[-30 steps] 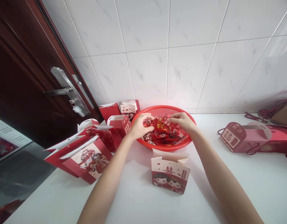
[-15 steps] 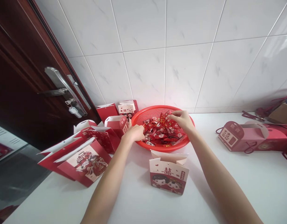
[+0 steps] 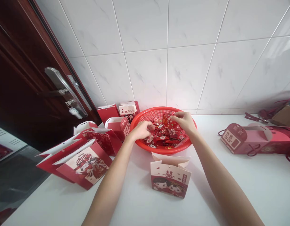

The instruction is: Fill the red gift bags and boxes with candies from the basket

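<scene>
A red plastic basket (image 3: 163,151) against the tiled wall holds a heap of small red wrapped candies (image 3: 167,135). My left hand (image 3: 143,130) reaches over its left side, fingers curled down among the wrappers; whatever they grip is hidden. On the right side my right hand (image 3: 185,121) pinches a red candy packet (image 3: 168,117) between thumb and fingers, at the back of the heap. In front of the basket, between my forearms, stands a small red and white paper gift box (image 3: 170,180) with its top flaps up, printed with two cartoon faces.
Several red gift bags (image 3: 84,164) and boxes stand at the left of the white table (image 3: 135,201). Pink and red handled boxes (image 3: 245,139) line the right side. A dark wooden door (image 3: 22,62) with keys in its lock is at far left.
My left hand has moved right and slightly up, from the basket's left rim to over the candies. My right hand has stayed nearly in place.
</scene>
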The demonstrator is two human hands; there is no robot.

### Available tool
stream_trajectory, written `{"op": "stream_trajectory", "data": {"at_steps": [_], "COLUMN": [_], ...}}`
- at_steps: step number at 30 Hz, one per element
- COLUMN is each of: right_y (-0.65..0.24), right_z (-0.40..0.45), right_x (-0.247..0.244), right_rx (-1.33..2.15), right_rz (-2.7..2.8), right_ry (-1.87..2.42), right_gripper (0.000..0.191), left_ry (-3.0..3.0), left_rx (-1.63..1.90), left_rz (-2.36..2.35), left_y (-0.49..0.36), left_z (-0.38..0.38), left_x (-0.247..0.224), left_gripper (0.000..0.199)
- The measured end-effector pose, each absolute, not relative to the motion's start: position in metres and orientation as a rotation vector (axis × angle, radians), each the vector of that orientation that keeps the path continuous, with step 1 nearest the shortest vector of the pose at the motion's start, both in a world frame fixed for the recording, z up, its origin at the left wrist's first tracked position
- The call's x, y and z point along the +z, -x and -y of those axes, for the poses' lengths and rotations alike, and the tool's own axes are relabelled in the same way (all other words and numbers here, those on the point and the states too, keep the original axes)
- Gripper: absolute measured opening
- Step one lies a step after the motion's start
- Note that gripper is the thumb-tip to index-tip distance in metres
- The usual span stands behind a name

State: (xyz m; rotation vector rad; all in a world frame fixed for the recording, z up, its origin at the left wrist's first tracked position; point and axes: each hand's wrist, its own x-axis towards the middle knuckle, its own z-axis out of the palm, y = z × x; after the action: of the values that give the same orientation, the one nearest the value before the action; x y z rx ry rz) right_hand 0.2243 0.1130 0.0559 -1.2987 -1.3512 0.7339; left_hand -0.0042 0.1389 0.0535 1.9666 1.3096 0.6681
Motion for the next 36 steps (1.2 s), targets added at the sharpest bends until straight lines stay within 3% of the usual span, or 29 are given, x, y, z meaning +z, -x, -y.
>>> {"op": "stream_trajectory", "data": {"at_steps": [8,14,23,36], "right_y": [-0.224,-0.222,-0.22,-0.216], "right_z": [-0.114,-0.114,-0.108,-0.105], "right_x": [0.057,0.058,0.063,0.064], "right_rx": [0.76,0.956,1.273,1.241], "right_rz": [1.297,1.281,1.28,1.35], "right_ry": [1.227,1.034,0.884,0.951], "right_gripper": [0.019,0.027,0.04,0.042], "left_ry": [-1.635,-1.461,-1.311,-1.229], "left_rx": [1.092,1.274,1.279,1.152], "left_rz": [-1.051,-0.981,-0.884,-0.845], "left_y": [0.008,0.0,-0.015,-0.018], "left_z": [-0.137,-0.136,-0.13,-0.123], "left_x": [0.056,0.054,0.052,0.057], "left_gripper": [0.033,0.04,0.045,0.029]}}
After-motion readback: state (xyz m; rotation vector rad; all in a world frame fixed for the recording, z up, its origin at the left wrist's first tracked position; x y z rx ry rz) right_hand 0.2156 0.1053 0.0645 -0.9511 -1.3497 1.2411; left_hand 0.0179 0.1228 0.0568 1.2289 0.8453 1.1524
